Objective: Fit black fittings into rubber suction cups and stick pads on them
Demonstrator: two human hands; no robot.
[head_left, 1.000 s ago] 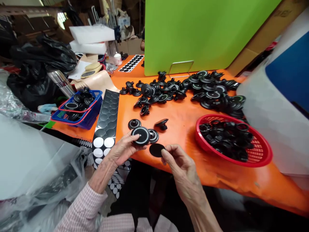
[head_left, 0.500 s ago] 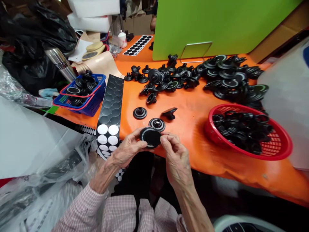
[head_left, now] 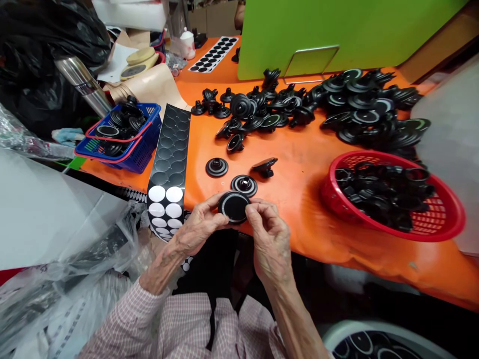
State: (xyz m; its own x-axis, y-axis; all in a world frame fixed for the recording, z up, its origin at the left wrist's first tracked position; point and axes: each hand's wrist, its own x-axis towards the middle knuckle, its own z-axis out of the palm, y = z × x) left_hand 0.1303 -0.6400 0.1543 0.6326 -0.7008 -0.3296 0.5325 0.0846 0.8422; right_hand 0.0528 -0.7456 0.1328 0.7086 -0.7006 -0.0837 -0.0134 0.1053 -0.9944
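My left hand (head_left: 199, 225) grips a round black base (head_left: 221, 205) by its left edge, thumb in front and fingers behind. A flat black round sticker (head_left: 235, 208) lies within the base's pale ring. At the right edge, my right hand (head_left: 270, 234) is closed, with thumb and forefinger pinched at the sticker's rim. Just beyond my hands, similar black bases with raised stems lie on the orange table: one base (head_left: 244, 185) close behind, another base (head_left: 216, 167) to the left and a tilted base (head_left: 264, 167) to the right.
Left of my hands hangs a sticker strip (head_left: 170, 144), its near part showing white circles. A blue basket (head_left: 140, 154) and a red basket (head_left: 396, 237) hold black parts. Behind lies a heap of bases (head_left: 269, 107) before a green board (head_left: 337, 30). A pale tub (head_left: 337, 331) stands lower right.
The black sticker has shifted left on the base and now sits centred inside the ring. My right fingers moved slightly left with it. The camera view has tilted a little.
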